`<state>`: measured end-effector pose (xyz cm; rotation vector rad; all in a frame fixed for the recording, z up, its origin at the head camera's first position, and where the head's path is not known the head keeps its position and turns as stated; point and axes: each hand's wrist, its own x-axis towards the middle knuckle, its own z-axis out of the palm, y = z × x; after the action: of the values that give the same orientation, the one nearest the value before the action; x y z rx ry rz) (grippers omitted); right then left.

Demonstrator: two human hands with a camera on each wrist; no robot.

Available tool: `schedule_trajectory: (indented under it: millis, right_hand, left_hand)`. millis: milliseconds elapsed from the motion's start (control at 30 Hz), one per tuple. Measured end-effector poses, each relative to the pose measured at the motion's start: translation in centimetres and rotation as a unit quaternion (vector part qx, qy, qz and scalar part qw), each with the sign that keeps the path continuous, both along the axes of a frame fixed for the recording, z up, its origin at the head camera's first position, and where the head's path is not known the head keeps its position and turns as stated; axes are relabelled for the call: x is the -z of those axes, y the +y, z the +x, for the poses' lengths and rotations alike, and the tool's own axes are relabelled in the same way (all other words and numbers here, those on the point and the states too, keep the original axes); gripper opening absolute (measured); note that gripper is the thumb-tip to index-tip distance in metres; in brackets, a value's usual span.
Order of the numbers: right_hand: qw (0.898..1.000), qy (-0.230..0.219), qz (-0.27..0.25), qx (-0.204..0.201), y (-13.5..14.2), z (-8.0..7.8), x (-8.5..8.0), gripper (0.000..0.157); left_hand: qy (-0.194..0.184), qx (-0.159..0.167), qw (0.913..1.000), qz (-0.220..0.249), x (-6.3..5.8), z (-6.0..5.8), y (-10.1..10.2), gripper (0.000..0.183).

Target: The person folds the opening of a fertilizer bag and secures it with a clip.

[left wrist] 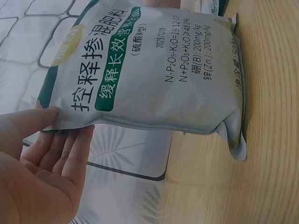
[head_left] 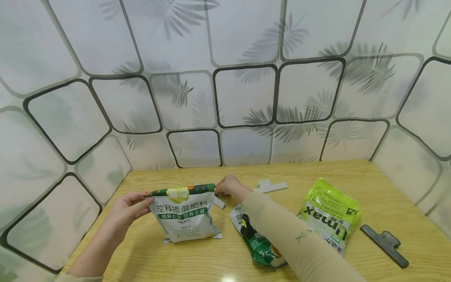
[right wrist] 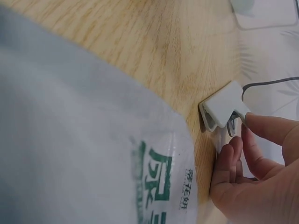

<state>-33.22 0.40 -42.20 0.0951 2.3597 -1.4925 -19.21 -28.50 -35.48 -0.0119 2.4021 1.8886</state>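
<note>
A white fertilizer bag (head_left: pixel 184 219) with a folded green top stands near the left of the table. My left hand (head_left: pixel 128 209) pinches its upper left corner, thumb in front and fingers behind, as the left wrist view also shows. At the bag's upper right corner is my right hand (head_left: pixel 230 187). In the right wrist view, the right hand (right wrist: pixel 261 163) holds a white bag clip (right wrist: pixel 224 105) by its handle, between thumb and curled fingers. Most of that clip (head_left: pixel 220 202) is hidden behind the bag in the head view.
A green and white bag (head_left: pixel 260 246) lies partly under my right forearm. To its right are a lime-green bag (head_left: pixel 332 211) and a dark grey clip (head_left: pixel 384 244). Another white clip (head_left: pixel 269 187) lies farther back. Patterned walls enclose the wooden table (head_left: pixel 169 262).
</note>
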Motion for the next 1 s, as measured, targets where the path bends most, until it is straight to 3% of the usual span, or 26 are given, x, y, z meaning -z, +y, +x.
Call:
schedule_trajectory:
  millis: [233,567,1000]
  right_hand:
    - [1.0,-0.001,0.01,0.006,-0.4,0.1,-0.4,0.023]
    - [0.999,-0.015,0.03,0.01,-0.3,-1.1,0.3,0.021]
    - [1.0,0.006,0.03,0.002,-0.2,0.0,-0.2,0.032]
  left_hand:
    - [-0.005,0.0,1.0,0.0,0.0,0.0,0.0,0.016]
    - [-0.005,0.001,1.0,0.008,0.1,-0.1,-0.2,0.016]
    - [-0.003,0.0,1.0,0.005,0.0,0.0,0.0,0.016]
